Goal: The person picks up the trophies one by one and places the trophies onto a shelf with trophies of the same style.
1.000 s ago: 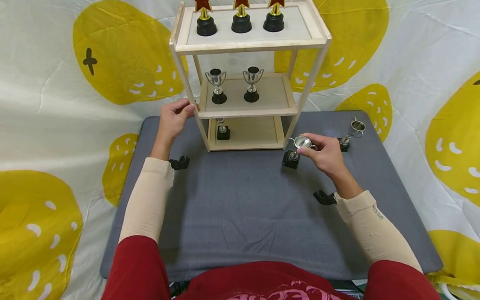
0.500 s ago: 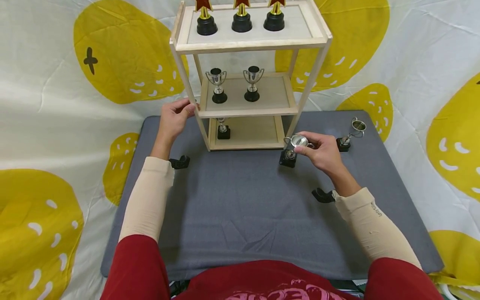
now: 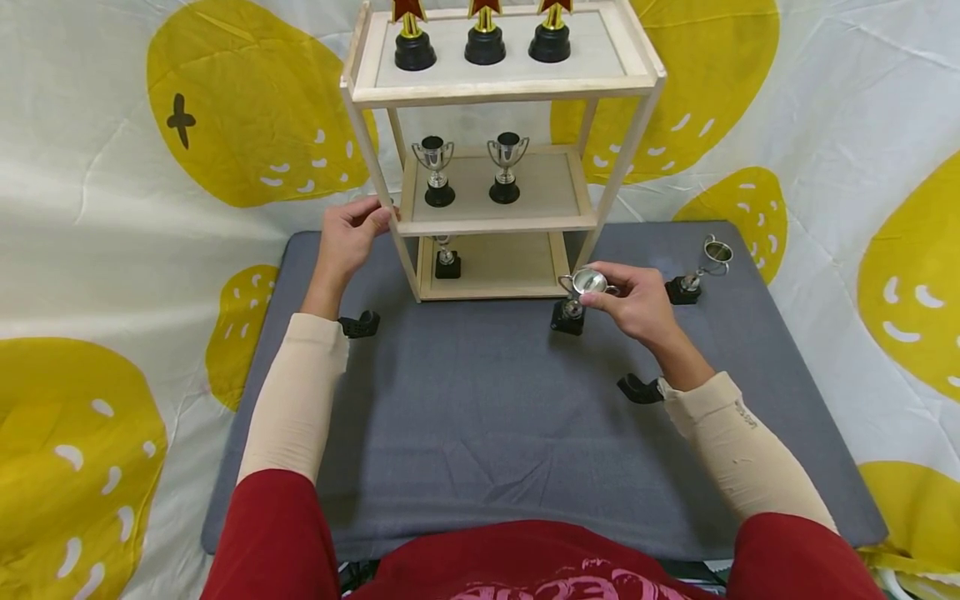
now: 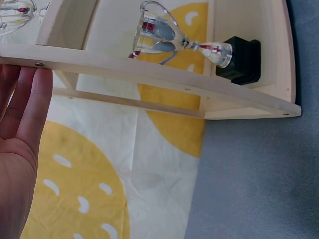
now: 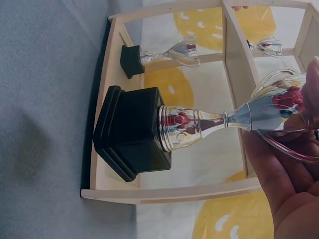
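My right hand holds a silver trophy cup by its bowl, thumb and fingers on either side. Its square black base hangs above the table, in front of the lower right of the wooden shelf. At the shelf's front left post, my left hand grips the wood at middle-tier height; its fingertips are partly hidden by the post. A similar trophy cup stands on the bottom tier at the left. Two round-based trophy cups stand on the middle tier.
Three star trophies stand on the top tier. Another silver cup with a black base stands on the grey table at the right, beyond my right hand. A white cloth with yellow shapes hangs behind and around the table.
My right hand has moved a little to the left with the trophy cup, bringing it nearer the shelf's right front post. The left hand has stayed on the shelf.
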The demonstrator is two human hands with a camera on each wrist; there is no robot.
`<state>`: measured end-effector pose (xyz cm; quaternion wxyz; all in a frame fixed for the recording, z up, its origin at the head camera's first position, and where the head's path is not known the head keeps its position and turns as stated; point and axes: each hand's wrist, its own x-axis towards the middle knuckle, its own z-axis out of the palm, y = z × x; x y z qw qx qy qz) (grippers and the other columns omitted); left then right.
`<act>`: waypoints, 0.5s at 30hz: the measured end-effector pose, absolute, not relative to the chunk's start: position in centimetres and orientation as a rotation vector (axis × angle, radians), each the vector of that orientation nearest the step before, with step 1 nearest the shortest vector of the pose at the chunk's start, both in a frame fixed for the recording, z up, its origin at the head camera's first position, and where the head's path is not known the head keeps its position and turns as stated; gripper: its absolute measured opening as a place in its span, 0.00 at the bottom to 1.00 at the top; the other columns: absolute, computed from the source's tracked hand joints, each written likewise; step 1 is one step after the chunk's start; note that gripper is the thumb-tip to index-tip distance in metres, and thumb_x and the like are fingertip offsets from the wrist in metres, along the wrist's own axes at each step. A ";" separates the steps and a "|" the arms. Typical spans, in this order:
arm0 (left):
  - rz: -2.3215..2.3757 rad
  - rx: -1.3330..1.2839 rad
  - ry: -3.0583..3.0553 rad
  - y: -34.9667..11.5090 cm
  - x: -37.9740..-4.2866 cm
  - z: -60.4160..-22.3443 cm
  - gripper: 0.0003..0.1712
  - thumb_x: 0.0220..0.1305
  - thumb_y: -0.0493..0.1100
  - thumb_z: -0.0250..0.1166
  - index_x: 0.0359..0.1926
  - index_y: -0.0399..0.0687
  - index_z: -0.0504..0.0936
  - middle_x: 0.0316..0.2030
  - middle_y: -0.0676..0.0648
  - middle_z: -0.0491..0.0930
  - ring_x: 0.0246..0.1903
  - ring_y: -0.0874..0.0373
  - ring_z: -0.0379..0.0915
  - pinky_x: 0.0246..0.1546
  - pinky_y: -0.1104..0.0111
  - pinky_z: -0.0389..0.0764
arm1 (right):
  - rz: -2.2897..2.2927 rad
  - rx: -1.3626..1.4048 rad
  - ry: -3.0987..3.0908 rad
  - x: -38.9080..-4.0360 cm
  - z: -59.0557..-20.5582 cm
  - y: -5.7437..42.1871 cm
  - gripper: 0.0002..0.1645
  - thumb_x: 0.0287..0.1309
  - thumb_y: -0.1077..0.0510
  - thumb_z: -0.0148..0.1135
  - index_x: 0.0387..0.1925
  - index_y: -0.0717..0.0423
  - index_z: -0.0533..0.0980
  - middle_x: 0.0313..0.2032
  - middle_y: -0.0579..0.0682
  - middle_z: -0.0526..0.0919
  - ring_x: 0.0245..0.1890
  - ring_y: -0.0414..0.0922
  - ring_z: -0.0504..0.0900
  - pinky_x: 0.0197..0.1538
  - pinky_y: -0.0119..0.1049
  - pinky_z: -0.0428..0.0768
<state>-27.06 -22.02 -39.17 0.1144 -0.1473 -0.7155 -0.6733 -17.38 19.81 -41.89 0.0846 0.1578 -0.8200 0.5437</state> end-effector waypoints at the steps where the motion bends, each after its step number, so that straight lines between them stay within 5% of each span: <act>1: -1.965 -0.435 -2.100 -22.0 -27.1 -39.2 0.19 0.64 0.38 0.65 0.53 0.30 0.82 0.37 0.45 0.88 0.39 0.62 0.84 0.45 0.74 0.86 | 1.622 0.472 -2.446 -17.4 -41.9 19.7 0.23 0.48 0.66 0.75 0.49 0.63 0.83 0.39 0.53 0.87 0.30 0.32 0.80 0.31 0.22 0.81; 15: -2.000 -0.411 -2.099 -21.9 -26.9 -39.0 0.17 0.64 0.36 0.65 0.53 0.33 0.83 0.39 0.44 0.88 0.40 0.61 0.85 0.46 0.73 0.85 | 1.650 0.502 -2.464 -17.5 -41.7 18.4 0.23 0.49 0.66 0.75 0.50 0.64 0.82 0.42 0.65 0.86 0.32 0.29 0.81 0.31 0.22 0.83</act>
